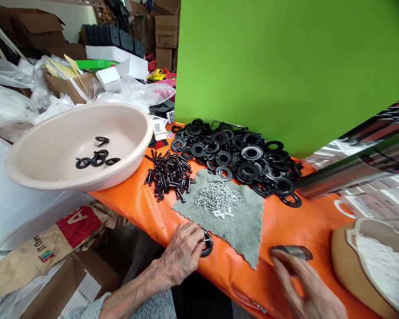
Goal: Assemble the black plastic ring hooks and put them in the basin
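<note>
My left hand is closed on a black ring at the orange table's front edge, beside the grey cloth. The ring stands partly hidden behind the fingers. At the lower right, my right hand is slightly blurred, thumb and fingers apart. Its fingertips are at the left end of a short dark tool wrapped in silver; I cannot tell whether they touch it. On the cloth lies a heap of small silver screws, with a few white bits at its near side.
Black rings are piled against the green panel. Small black parts lie left of the cloth. A pale basin at left holds several black rings. A tan container with white contents and a shiny cylinder stand at right.
</note>
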Demonstrator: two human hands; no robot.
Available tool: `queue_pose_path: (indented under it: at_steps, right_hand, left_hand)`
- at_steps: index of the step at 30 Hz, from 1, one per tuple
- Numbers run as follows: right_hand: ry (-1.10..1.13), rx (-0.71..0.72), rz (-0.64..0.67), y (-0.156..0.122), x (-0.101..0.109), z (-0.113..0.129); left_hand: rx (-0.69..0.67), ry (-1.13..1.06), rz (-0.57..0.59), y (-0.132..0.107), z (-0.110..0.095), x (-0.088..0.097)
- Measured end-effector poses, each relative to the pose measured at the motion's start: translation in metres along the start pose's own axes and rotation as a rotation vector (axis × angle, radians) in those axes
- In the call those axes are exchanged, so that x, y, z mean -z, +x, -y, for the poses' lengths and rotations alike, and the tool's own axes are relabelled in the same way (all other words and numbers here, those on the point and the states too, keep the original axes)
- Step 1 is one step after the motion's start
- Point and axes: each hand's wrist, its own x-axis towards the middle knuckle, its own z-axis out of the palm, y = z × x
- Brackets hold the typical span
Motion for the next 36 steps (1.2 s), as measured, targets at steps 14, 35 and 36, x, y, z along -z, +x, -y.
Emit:
queue_pose_path:
  at_steps: [14, 35, 36]
  right_hand:
    - [-0.024, 0.142, 0.127, 0.097, -0.085, 0.035]
    - [0.075, -0.023, 0.157, 0.102, -0.063, 0.008]
    - [0.074, -0.033, 0.162, 0.1, -0.061, 0.007]
  left_hand:
    - [0.136, -0.192, -0.083, -0.001, 0.001, 0.014]
    - [0.169, -0.18, -0.108, -0.002, 0.008, 0.012]
    - [0.166, -0.177, -0.107, -0.002, 0.007, 0.012]
